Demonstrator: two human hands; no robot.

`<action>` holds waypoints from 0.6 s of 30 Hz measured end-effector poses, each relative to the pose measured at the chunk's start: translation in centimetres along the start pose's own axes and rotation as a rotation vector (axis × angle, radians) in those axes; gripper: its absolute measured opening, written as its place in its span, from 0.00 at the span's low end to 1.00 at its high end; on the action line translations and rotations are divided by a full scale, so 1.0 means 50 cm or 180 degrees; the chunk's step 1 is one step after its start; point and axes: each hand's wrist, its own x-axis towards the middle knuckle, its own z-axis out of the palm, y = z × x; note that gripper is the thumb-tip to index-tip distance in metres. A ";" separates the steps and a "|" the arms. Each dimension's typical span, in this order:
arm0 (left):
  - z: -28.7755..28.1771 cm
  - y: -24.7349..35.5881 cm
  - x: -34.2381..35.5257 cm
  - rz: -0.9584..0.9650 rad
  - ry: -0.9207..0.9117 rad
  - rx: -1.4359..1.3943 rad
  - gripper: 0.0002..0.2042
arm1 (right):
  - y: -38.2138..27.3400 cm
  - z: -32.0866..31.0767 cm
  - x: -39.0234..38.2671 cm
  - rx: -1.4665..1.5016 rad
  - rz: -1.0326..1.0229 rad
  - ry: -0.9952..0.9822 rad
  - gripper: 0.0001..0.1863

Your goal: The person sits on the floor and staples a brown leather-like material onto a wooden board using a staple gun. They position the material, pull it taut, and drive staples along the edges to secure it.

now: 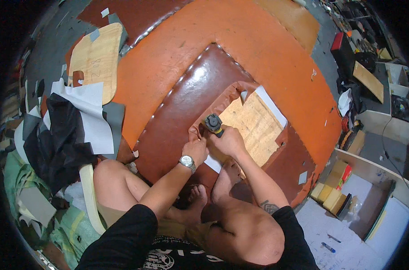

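Observation:
My right hand [229,143] is wrapped round a black staple gun [213,122] with yellow trim, whose round head points up toward me. Its nose is hidden against the work. Just to its left, my left hand [196,150] has its fingers closed on the folded edge of brown leather [219,104]. This leather is gathered in pleats round the far and left edges of a plywood board [254,123]. A white sheet [273,106] shows along the board's right edge. My bare foot rests on the near end of the board.
Under the work lie a shiny brown padded panel [186,90] and an orange sheet [159,49]. At the left are another plywood board [96,58], black cloth [65,139] and white sheets [94,117]. An open wooden box [375,164] with yellow blocks [332,198] stands at the right.

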 end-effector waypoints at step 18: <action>0.001 0.001 0.001 -0.0116 -0.0309 -0.0123 0.34 | 0.095 -0.045 -0.049 0.0744 -0.0129 0.0342 0.26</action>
